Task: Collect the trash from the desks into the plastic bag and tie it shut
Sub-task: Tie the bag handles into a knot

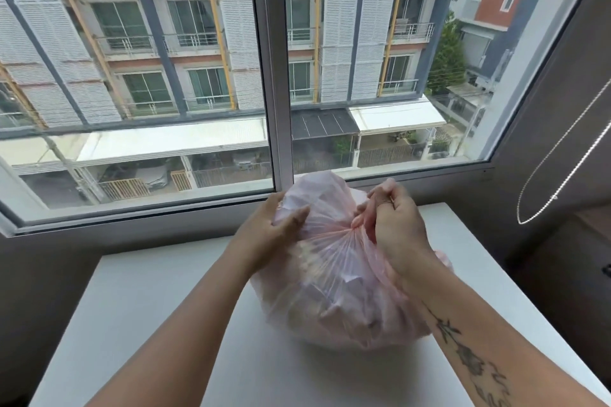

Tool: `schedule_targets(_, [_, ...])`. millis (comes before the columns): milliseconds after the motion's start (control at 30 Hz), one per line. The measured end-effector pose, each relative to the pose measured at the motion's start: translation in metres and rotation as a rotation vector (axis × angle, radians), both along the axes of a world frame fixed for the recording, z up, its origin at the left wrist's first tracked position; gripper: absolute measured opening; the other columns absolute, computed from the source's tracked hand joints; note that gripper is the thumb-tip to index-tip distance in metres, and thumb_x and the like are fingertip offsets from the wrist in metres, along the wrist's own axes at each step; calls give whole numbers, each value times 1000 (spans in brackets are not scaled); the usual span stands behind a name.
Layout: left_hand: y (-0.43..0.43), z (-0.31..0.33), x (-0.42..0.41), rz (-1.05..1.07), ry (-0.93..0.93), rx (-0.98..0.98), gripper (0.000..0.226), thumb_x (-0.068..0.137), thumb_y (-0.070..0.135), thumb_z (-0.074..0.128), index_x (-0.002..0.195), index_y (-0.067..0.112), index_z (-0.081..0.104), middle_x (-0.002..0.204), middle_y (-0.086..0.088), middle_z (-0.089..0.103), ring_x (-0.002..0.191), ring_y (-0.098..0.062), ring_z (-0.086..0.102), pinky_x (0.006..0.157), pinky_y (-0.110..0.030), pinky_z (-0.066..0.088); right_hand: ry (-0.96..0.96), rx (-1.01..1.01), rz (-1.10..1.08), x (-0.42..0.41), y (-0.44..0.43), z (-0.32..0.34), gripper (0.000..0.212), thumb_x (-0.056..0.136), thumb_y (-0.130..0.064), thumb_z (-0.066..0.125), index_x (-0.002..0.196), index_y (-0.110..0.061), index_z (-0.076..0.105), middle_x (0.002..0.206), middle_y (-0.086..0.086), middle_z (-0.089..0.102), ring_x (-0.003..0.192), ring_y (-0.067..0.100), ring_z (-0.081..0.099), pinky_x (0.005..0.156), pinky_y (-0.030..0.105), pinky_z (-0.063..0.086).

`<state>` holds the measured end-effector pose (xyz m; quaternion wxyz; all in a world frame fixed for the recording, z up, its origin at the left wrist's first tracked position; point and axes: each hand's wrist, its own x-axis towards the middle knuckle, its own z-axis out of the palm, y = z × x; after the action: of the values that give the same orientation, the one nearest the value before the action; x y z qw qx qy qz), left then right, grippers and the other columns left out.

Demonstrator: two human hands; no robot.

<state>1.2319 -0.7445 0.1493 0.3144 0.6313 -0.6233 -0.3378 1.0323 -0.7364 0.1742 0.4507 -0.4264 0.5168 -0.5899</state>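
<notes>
Right forearm [426, 287]: dark floral stem tattoo [467, 358].

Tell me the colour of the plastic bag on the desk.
Translucent pale pink; the plastic bag shows best in the head view.

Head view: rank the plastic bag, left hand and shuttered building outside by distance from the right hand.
1. plastic bag: its neck gripped by the right hand.
2. left hand: on the bag's left side.
3. shuttered building: outside, beyond the window.
</notes>
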Motion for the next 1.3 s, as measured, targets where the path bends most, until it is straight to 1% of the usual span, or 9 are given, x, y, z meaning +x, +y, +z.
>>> schedule_targets(133, [13,-17,2,-4,-50,-4,71,71,87,41,135,59,29,122,9,61,108,-21,61,81,-35,45,77,10,-191,16,0,-11,32,106,-29,35,77,-23,47,61,0,39,55,17,38,61,38,46])
schedule_targets(267, [27,-20,-13,20,-76,-92,75,67,90,34,135,60,28,114,10,66,96,-17,63,80,-37,52,146,-1,-344,13,8,-15,29,100,-41,34,76,-34,48,69,-7,45,63,18,42,64,40,44])
schedule_targets(467, [44,-21,-72,-2,-63,-144,69,72,86,38,134,59,30,114,9,66,100,-21,63,78,-36,48,158,-72,-478,-40,31,-9,27,97,-44,39,74,-37,51,67,-10,46,63,16,44,63,35,40])
schedule_targets(600, [57,-20,-136,-62,-28,-159,61,79,78,47,134,58,33,115,13,66,104,-19,63,79,-33,46,66,-123,-565,-107,50,-11,29,81,-61,39,71,-37,53,66,-10,44,60,10,41,61,26,32])
schedule_targets(833, [97,-18,-303,-153,6,-191,55,81,75,50,130,52,40,95,14,65,95,-18,64,77,-32,46,86,-137,-689,-270,108,-8,29,87,-53,38,67,-36,50,63,-6,43,56,13,39,58,27,32])
schedule_targets(933, [110,-18,-376,-195,47,-180,53,80,76,50,128,54,42,97,15,67,95,-17,64,78,-32,49,112,-117,-752,-340,131,-5,32,86,-59,37,69,-36,52,62,-8,46,56,12,41,61,30,33])
schedule_targets(1100, [130,-22,-482,-210,152,-97,47,81,73,52,121,49,46,108,25,62,97,-9,60,76,-29,43,67,-99,-780,-435,152,-3,34,101,-41,37,73,-25,47,54,0,36,50,14,30,49,26,27])
schedule_targets(1200, [140,-35,-527,-207,238,-6,34,83,69,56,110,49,50,94,25,66,88,2,61,70,-23,45,143,-53,-808,-482,152,-20,34,97,-49,36,72,-30,50,53,-3,37,50,13,33,53,29,30])
schedule_targets(1300, [142,-65,-554,-189,251,84,32,84,67,57,109,48,51,96,25,66,88,3,62,75,-28,50,193,45,-802,-511,145,-58,35,90,-59,35,72,-35,52,56,-2,41,53,15,36,60,35,33])
